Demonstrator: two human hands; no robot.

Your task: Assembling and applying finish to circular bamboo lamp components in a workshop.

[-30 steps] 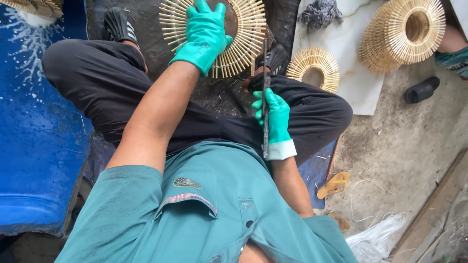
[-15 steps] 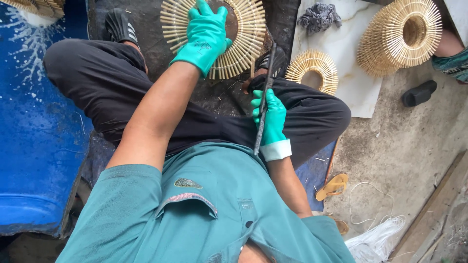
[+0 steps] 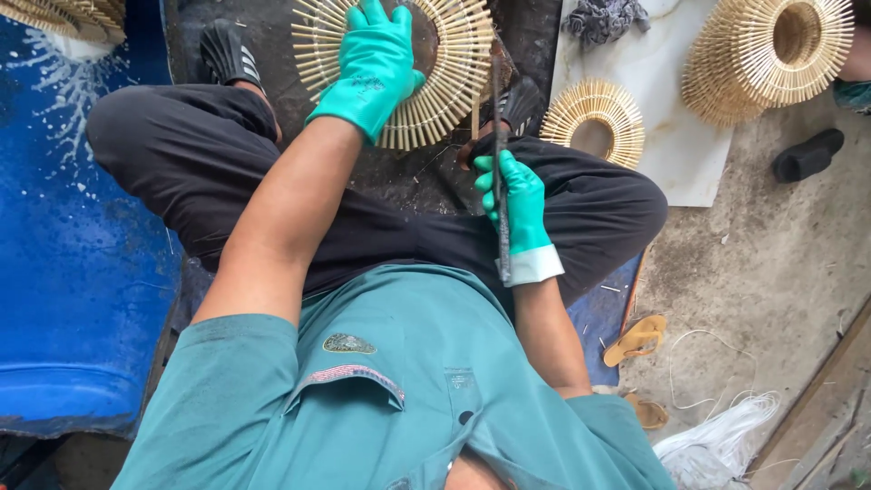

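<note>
Rough grey concrete floor (image 3: 780, 272) fills the right side of the view, with a pale stone-look slab (image 3: 676, 136) lying on it and a big blue plastic drum (image 3: 63, 272) on its side along the left edge. Seen from above, a person in a teal shirt and black trousers sits cross-legged on a dark mat.

Their left hand (image 3: 372, 68), in a green rubber glove, lies spread and flat on a round wheel of pale bamboo sticks (image 3: 426, 100) set on the ground ahead of the knees — palm down, fingers open, pressing on it rather than gripping. Their right hand (image 3: 515, 204), gloved in the same green with a white cuff, is clenched around a long, thin dark metal blade (image 3: 497, 136), held nearly upright — its upper end lies against the right edge of the bamboo wheel.

On the slab rest a smaller bamboo-stick ring (image 3: 594, 122), a stack of larger rings (image 3: 771, 54) and a crumpled grey rag (image 3: 606, 18). Yellow sandals (image 3: 635, 340) and loose white cord (image 3: 717, 436) lie on the concrete, lower right.
</note>
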